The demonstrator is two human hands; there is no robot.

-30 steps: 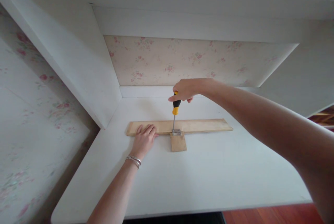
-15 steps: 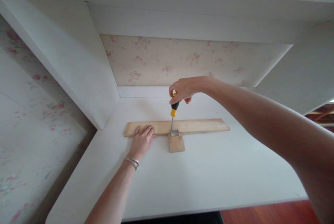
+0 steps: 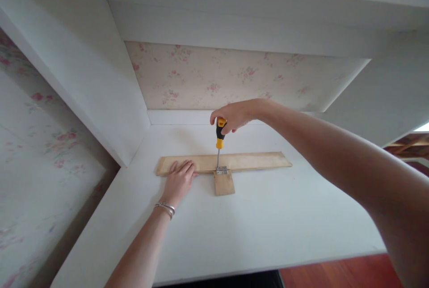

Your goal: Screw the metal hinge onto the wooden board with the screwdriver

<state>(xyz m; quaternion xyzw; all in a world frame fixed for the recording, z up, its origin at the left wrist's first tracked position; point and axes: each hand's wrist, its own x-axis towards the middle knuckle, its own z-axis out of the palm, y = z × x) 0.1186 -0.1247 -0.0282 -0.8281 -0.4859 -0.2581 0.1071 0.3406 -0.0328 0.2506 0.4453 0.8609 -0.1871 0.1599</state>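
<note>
My right hand [image 3: 233, 116] is closed around the yellow and black handle of a screwdriver [image 3: 220, 135], held nearly upright. The shaft's tip meets a small metal hinge [image 3: 221, 170], at its left side. This hinge lies across the joint between a long pale wooden plank [image 3: 254, 160] and a short wooden piece [image 3: 224, 184] on the near side. Toward the plank's left end, my left hand [image 3: 181, 176] rests with its fingers laid flat on top and its thumb by the near edge. Any screw under the tip is too small to make out.
The white desktop [image 3: 268, 221] bears the wood. A white side panel [image 3: 83, 69] rises at the left, and a white shelf [image 3: 234, 6] overhangs the back. Flowered wallpaper [image 3: 201, 73] covers the wall behind. Reddish flooring [image 3: 335, 274] shows below the near edge.
My right fingers have shifted around the screwdriver handle, showing more of its yellow top. The tip stays at the hinge. My left hand keeps its place on the plank; the view has moved slightly.
</note>
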